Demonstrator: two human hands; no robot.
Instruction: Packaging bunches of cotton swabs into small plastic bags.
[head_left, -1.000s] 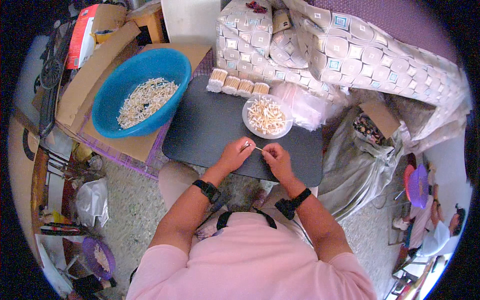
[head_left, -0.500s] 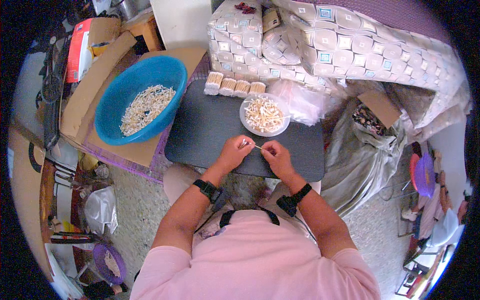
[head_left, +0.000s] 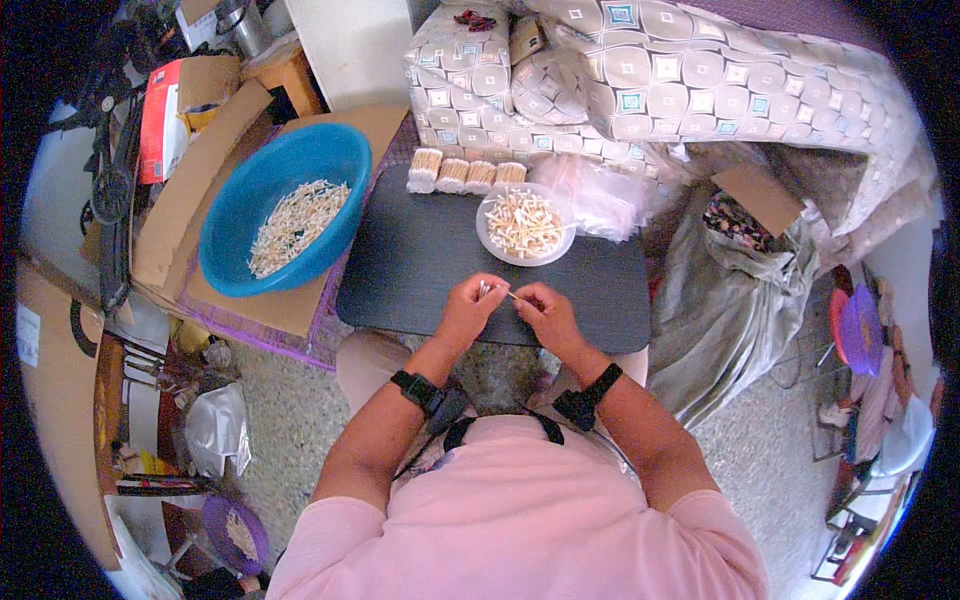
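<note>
Over the near part of the dark table (head_left: 400,265), my left hand (head_left: 470,308) is closed round a few cotton swabs (head_left: 485,290), their white tips showing between the fingers. Close beside it, my right hand (head_left: 551,318) pinches one thin cotton swab (head_left: 513,295) that points toward the left fingertips. Just beyond both hands stands a white bowl (head_left: 484,240) heaped with loose cotton swabs (head_left: 525,222). Behind it, to the left, several packed bundles of swabs (head_left: 452,174) line the table's far edge.
To the left, a large blue basin (head_left: 225,225) with more swabs rests on cardboard (head_left: 300,312). Clear plastic bags (head_left: 600,200) lie right of the bowl. A patterned sofa (head_left: 690,80) borders the back, and a grey cloth sack (head_left: 700,310) stands at the right.
My right hand has come slightly nearer to the left, and less of its swab shows between them. The whole view has shifted a little.
</note>
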